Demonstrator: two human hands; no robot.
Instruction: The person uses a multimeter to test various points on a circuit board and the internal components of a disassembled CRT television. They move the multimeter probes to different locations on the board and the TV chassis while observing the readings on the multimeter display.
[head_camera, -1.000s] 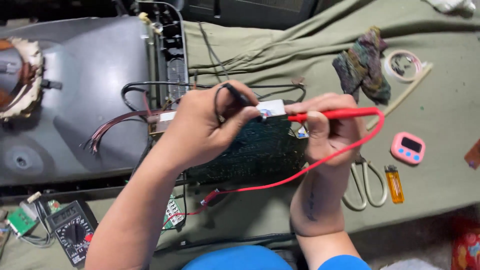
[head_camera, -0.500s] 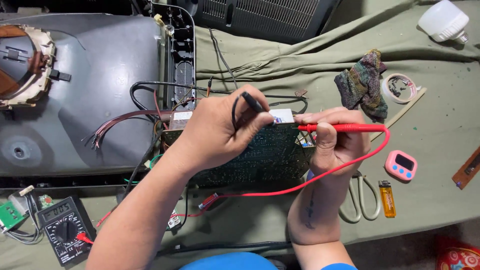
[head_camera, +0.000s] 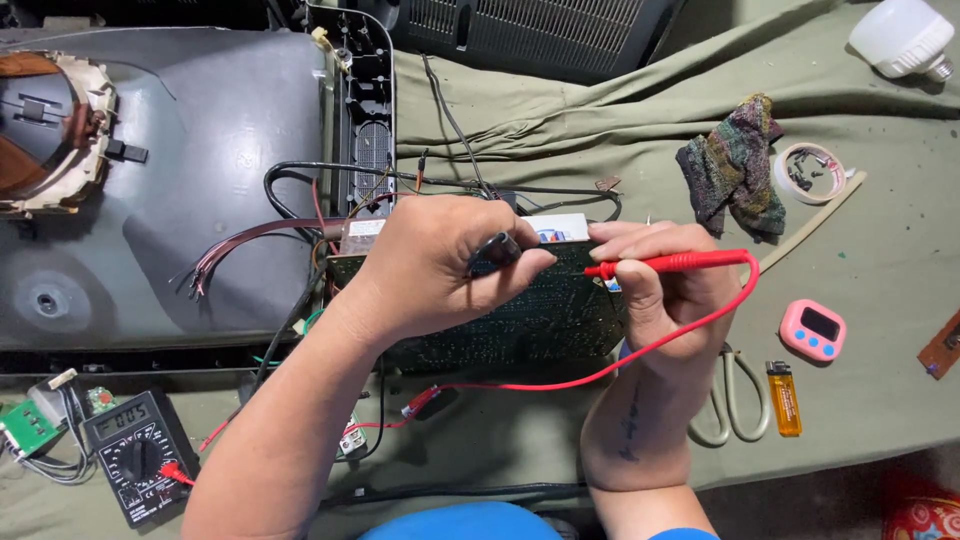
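- Probing comes nearest us: our right hand (head_camera: 665, 300) is closed around the red probe (head_camera: 670, 263), held like a pen and lying almost flat, its tip pointing left onto the circuit board (head_camera: 540, 320). We judge a steeper angle would help the tip sit on one solder point rather than skate across two.
- Our left hand (head_camera: 440, 265) is closed on the black probe (head_camera: 495, 248), fingers curled over it at the board's upper edge. The tip is hidden under the fingers, so we cannot tell which point it touches; it probably rests near the white component there.
- Resting both wrists on the board's near edge, as they seem to, should steady the probes; we would keep pressure light so the board does not tip.
- The red lead (head_camera: 600, 375) loops below the board's front edge toward the multimeter (head_camera: 135, 455) at the near left corner of the cloth-covered worktop (head_camera: 880, 400). We must glance left to read it without shifting either tip.
- Scissors (head_camera: 730, 395), an orange lighter (head_camera: 783, 398) and a pink timer (head_camera: 812, 330) lie just right of our right wrist, clear of the lead.
- Farther off, the grey television shell (head_camera: 200, 200) fills the far left corner, with a rag (head_camera: 735, 165) and a tape roll (head_camera: 810, 172) toward the far right.
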